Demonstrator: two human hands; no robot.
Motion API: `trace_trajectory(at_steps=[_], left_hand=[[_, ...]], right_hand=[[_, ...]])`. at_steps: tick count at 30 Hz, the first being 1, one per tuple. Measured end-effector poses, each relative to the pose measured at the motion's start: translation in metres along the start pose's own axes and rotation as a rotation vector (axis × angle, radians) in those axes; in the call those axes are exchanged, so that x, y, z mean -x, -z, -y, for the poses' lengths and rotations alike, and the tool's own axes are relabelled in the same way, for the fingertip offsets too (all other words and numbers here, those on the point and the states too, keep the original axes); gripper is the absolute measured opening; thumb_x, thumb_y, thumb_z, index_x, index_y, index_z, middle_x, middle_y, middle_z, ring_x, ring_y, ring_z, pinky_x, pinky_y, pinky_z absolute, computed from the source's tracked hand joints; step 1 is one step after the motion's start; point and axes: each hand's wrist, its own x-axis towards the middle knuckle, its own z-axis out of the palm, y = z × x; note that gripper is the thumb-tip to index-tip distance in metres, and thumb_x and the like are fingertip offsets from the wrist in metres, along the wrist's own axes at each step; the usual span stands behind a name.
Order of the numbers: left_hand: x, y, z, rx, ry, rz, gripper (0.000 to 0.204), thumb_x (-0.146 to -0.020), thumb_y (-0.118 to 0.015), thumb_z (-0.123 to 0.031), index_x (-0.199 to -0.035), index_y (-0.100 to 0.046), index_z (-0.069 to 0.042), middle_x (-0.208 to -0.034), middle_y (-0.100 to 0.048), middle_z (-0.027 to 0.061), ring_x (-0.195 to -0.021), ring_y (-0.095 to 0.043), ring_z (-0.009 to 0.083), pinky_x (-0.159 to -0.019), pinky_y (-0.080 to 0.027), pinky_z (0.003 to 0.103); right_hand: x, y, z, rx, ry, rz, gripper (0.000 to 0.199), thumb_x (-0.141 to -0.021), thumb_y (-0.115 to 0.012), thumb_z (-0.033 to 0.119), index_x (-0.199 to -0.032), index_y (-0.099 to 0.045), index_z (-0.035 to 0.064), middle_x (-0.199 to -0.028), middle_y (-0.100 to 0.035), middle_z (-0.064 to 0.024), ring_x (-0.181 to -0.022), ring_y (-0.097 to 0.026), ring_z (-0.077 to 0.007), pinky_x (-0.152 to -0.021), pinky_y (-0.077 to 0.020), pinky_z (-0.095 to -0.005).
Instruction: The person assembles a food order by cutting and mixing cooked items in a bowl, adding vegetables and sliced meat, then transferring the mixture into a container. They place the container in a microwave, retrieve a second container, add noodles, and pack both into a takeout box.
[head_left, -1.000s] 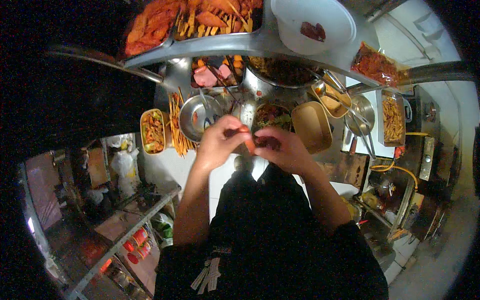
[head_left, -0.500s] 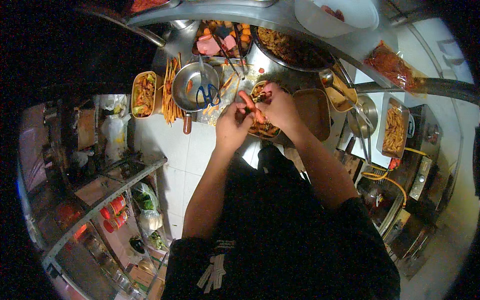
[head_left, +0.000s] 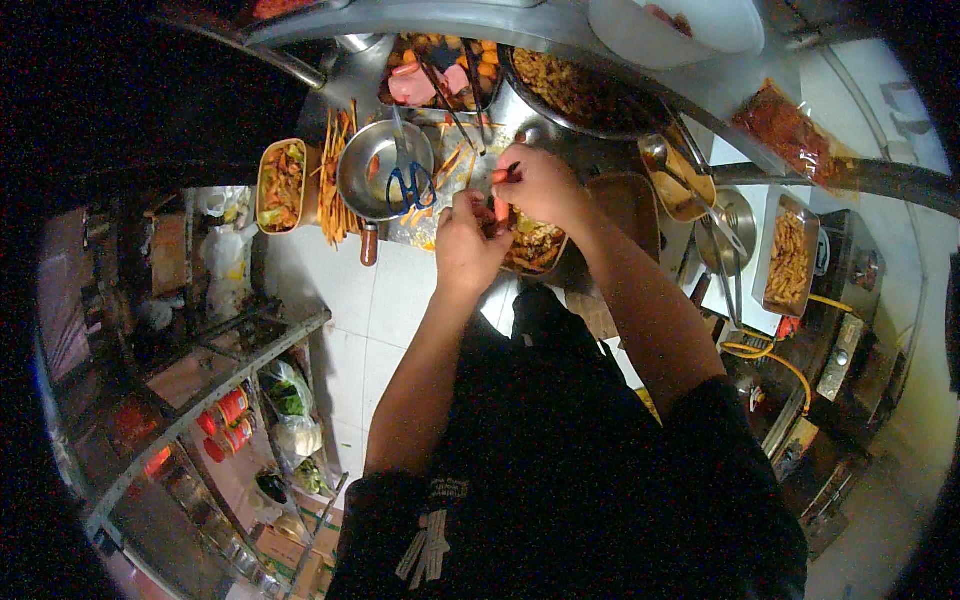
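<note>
A reddish sausage (head_left: 502, 208) is between my two hands, over a paper food box (head_left: 541, 248) of brown, sauced food. My left hand (head_left: 468, 245) has its fingers curled around the lower part. Bent over the top of the sausage, my right hand (head_left: 545, 188) pinches it; a reddish end and a dark bit show at its fingertips. Whether the sausage is whole or split is not clear, as fingers cover part of it. Left of my hands sits a steel saucepan (head_left: 372, 143) with blue-handled scissors (head_left: 410, 190) resting in it.
Wooden skewers (head_left: 338, 190) and another filled food box (head_left: 284, 188) lie left of the pan. Behind are a tray (head_left: 428, 85) of pink meat and a large pan (head_left: 585, 95) of brown food. An overhead steel shelf (head_left: 560, 55) crosses above; a brown box (head_left: 622, 225) sits right.
The sausage has shifted slightly lower left and stands more upright. My right hand has moved left and turned over its top; my left hand is now closed around the lower part.
</note>
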Motion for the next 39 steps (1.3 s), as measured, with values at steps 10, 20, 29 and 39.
trace_trajectory(at_steps=[10,20,29,39], left_hand=[[-0.006,0.008,0.018,-0.091,-0.085,-0.018,0.024,-0.078,-0.076,-0.026,-0.089,-0.071,-0.005,-0.091,-0.065,0.0148,-0.090,-0.063,0.0356,-0.081,-0.050,0.042],[-0.006,-0.002,0.026,-0.057,0.042,-0.013,0.031,-0.084,-0.073,-0.017,-0.108,-0.064,0.001,-0.093,-0.064,0.0132,-0.089,-0.064,0.0256,-0.079,-0.051,0.038],[-0.034,0.017,0.067,0.491,0.340,0.462,0.023,-0.088,-0.063,-0.009,-0.109,-0.066,-0.001,-0.097,-0.066,0.0041,-0.090,-0.060,0.0154,-0.082,-0.048,0.028],[-0.045,0.033,0.063,0.687,0.271,0.630,0.021,-0.084,-0.060,0.001,-0.104,-0.065,0.000,-0.095,-0.064,0.0020,-0.086,-0.059,0.0121,-0.079,-0.048,0.027]], right_hand=[[0.011,-0.003,-0.002,0.320,-0.037,-0.244,0.021,-0.083,-0.072,0.021,-0.094,-0.067,0.0037,-0.084,-0.070,-0.0170,-0.080,-0.069,-0.0368,-0.072,-0.0533,-0.0436],[0.026,0.001,0.015,0.382,0.074,-0.164,0.019,-0.087,-0.069,0.022,-0.100,-0.070,0.0079,-0.085,-0.071,-0.0154,-0.078,-0.068,-0.0358,-0.071,-0.0540,-0.0413],[0.163,-0.062,-0.048,-0.631,-0.415,-0.510,0.038,-0.100,-0.056,0.023,-0.130,-0.053,0.0004,-0.120,-0.062,-0.0112,-0.105,-0.061,-0.0215,-0.090,-0.0489,-0.0350],[0.120,-0.085,-0.015,-1.025,-0.321,-0.864,0.043,-0.102,-0.050,0.041,-0.126,-0.054,0.0055,-0.125,-0.058,-0.0082,-0.119,-0.052,-0.0214,-0.103,-0.0393,-0.0355]])
